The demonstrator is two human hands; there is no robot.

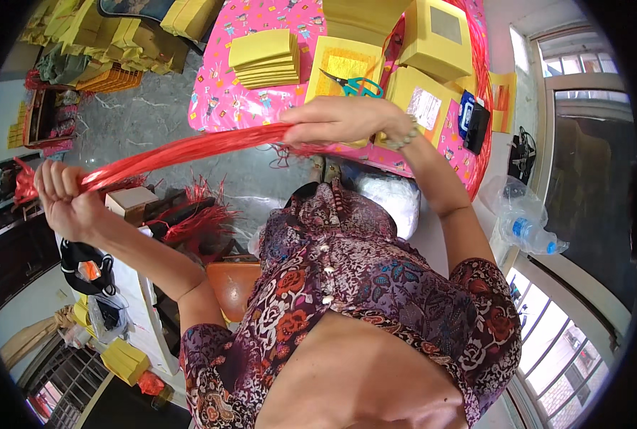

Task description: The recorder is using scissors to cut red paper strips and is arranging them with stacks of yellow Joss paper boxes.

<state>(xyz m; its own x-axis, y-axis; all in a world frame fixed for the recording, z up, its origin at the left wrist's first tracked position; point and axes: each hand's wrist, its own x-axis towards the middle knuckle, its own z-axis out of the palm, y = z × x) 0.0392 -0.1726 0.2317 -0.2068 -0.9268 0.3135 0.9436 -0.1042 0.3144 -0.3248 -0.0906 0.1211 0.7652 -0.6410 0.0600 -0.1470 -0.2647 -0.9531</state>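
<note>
A bundle of shiny red plastic strands [182, 154] stretches across in front of me, rising slightly toward the right. At its left end my left hand [68, 199] is wrapped round it in a fist, and a short tuft sticks out beyond the knuckles. My right hand [340, 120] has the other end between its thumb and its long, straight fingers; some loose strands hang below the palm. A beaded bracelet [403, 134] circles the right wrist. Just past the right hand, scissors [354, 86] with teal handles lie on a yellow paper stack [343, 61].
A pink patterned table [218, 96] carries piled yellow paper [265, 61], a yellow block [436, 39] and a black phone-like object [477, 129]. More red strands [200, 218] hang by a white shelf at left. A plastic bottle [533, 234] is at right.
</note>
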